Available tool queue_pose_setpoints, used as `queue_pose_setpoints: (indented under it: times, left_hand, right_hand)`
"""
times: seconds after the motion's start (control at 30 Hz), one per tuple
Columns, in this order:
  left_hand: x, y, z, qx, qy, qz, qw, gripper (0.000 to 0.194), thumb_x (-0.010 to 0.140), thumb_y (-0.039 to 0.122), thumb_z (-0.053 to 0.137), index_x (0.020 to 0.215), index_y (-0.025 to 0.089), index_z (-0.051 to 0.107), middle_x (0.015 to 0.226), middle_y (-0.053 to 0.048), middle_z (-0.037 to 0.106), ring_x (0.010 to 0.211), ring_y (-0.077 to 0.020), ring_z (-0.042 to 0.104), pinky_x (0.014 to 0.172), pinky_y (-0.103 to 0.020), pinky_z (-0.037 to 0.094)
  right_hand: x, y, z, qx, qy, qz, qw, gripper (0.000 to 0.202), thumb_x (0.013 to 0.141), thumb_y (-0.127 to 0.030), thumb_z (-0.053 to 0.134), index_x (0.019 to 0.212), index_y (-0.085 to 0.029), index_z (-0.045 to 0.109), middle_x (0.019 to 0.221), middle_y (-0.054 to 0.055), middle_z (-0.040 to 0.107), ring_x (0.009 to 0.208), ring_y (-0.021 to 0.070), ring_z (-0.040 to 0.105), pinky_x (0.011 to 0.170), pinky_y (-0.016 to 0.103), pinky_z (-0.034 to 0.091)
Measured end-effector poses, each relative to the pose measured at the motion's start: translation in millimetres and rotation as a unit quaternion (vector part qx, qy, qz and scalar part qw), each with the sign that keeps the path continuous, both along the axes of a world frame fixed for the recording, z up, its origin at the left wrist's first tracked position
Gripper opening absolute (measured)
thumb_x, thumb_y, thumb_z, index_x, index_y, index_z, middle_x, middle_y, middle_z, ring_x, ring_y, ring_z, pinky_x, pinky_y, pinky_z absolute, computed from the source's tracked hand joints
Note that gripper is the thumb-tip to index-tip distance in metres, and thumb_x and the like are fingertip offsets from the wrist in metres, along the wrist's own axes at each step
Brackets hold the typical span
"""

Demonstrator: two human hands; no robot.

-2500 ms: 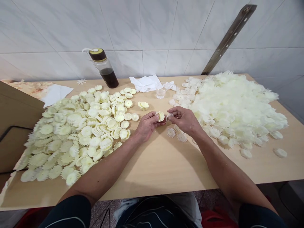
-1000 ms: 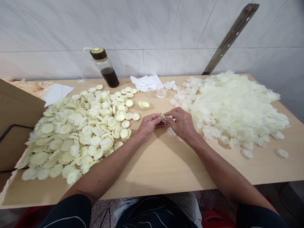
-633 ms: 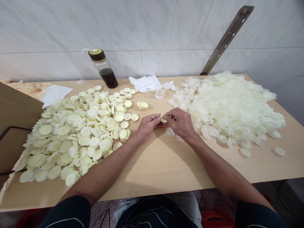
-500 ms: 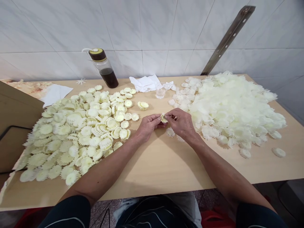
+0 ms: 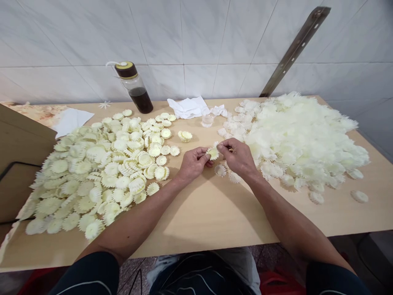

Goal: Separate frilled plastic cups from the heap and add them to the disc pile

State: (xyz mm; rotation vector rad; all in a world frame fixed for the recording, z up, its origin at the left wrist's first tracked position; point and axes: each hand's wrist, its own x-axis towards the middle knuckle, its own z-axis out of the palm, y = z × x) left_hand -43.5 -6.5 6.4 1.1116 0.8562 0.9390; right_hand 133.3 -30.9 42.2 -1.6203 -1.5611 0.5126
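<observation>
Marbled wall tiles point(image 5: 211, 32) are seen from the head camera behind a light wooden table point(image 5: 211, 221). Above it, between two heaps, a pale yellow flower disc point(image 5: 212, 154) is held, its face turned up and its rim cut into fine teeth. It is clamped between the thumb and fingers of the left hand point(image 5: 192, 166). By the right hand point(image 5: 238, 157), thumb and forefinger together, a whitish piece point(image 5: 215, 144) is pinched at the disc's far edge; whether the two are joined cannot be told. Yellowish discs point(image 5: 119, 159) are heaped on the left, whiter, frillier ones point(image 5: 301, 135) on the right. A clear bottle point(image 5: 139, 94) is partly filled with dark liquid; the contents of a small clear cup point(image 5: 208, 119) cannot be made out.
</observation>
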Motion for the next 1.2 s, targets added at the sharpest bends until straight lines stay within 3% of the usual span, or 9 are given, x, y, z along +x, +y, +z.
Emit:
queue_pose_setpoints:
  times: [0.17,0.3,0.47,0.6,0.7,0.77,0.87,0.97,1.2]
  left_hand:
    - [0,-3,4.6,0.027,-0.016,-0.002,0.999,0.030,0.086,0.037,0.086,0.100,0.013,0.076,0.074,-0.006,0.077,0.068,-0.0178,0.074,0.070,-0.030,0.062]
    - [1,-5,-0.5,-0.014,-0.022,-0.023,0.999,0.034,0.081,0.036,0.089,0.100,0.012,0.073,0.075,-0.007,0.077,0.067,-0.0189,0.075,0.070,-0.031,0.062]
    - [-2,-3,5.9,-0.068,-0.102,-0.057,0.991,0.059,0.075,0.029,0.091,0.129,0.016,0.070,0.083,-0.004,0.077,0.077,-0.0224,0.080,0.078,-0.035,0.063]
    - [-9,3,15.2,-0.114,-0.145,-0.060,0.981,0.040,0.076,0.041,0.091,0.099,0.014,0.073,0.090,-0.007,0.075,0.080,-0.0224,0.079,0.080,-0.036,0.064]
    - [-10,3,17.2,-0.123,-0.126,-0.053,0.983,0.049,0.082,0.059,0.087,0.077,0.016,0.065,0.076,-0.004,0.066,0.067,-0.0176,0.073,0.062,-0.028,0.058]
    - [-10,1,17.5,-0.125,-0.093,-0.054,0.986,0.052,0.082,0.061,0.087,0.074,0.017,0.061,0.069,-0.001,0.060,0.055,-0.0118,0.063,0.046,-0.022,0.043]
    - [-8,-2,18.3,-0.118,-0.053,-0.042,0.991,0.052,0.083,0.066,0.085,0.086,0.017,0.067,0.077,-0.002,0.065,0.045,-0.0069,0.052,0.037,-0.022,0.023]
    - [-7,-2,18.3,-0.102,-0.045,-0.024,0.993,0.057,0.082,0.071,0.084,0.095,0.017,0.070,0.091,-0.006,0.074,0.046,-0.0074,0.055,0.037,-0.023,0.025]
    - [-7,1,14.9,-0.078,-0.009,-0.032,0.996,0.053,0.072,0.061,0.094,0.091,0.016,0.073,0.057,0.000,0.062,0.047,-0.0103,0.054,0.041,-0.021,0.031]
  right_hand:
    - [22,4,14.9,-0.022,0.081,-0.046,0.995,0.021,0.096,-0.040,0.069,0.089,-0.021,0.075,0.069,0.003,0.069,0.058,0.0186,0.062,0.056,0.033,0.050]
    - [54,14,23.4,0.097,0.124,-0.140,0.978,0.031,0.102,-0.049,0.060,0.095,-0.022,0.071,0.080,0.004,0.070,0.060,0.0163,0.063,0.053,0.031,0.053]
    - [43,11,16.0,0.050,0.161,0.003,0.986,0.029,0.090,-0.050,0.078,0.094,-0.021,0.076,0.092,0.002,0.075,0.065,0.0159,0.068,0.064,0.036,0.065]
    - [22,1,12.1,0.086,0.085,0.069,0.990,0.015,0.096,-0.038,0.073,0.096,-0.023,0.078,0.104,0.005,0.077,0.087,0.0211,0.074,0.070,0.035,0.066]
    - [18,-2,12.5,0.116,0.002,0.105,0.988,0.013,0.100,-0.032,0.068,0.101,-0.025,0.079,0.107,0.006,0.079,0.093,0.0221,0.075,0.075,0.036,0.065]
    - [17,-2,13.0,0.116,-0.038,0.128,0.984,0.014,0.101,-0.030,0.066,0.100,-0.026,0.079,0.105,0.006,0.081,0.094,0.0227,0.076,0.078,0.037,0.065]
    - [16,-1,11.6,0.118,-0.068,0.149,0.979,0.014,0.101,-0.029,0.065,0.098,-0.027,0.079,0.105,0.006,0.082,0.099,0.0242,0.076,0.085,0.040,0.064]
    - [15,-1,7.6,0.139,-0.078,0.159,0.974,0.015,0.102,-0.026,0.065,0.097,-0.026,0.078,0.106,0.007,0.082,0.101,0.0245,0.076,0.088,0.041,0.064]
    - [13,-3,7.2,0.085,-0.028,0.155,0.984,0.017,0.099,-0.029,0.068,0.114,-0.026,0.076,0.117,0.008,0.080,0.101,0.0239,0.078,0.087,0.041,0.067]
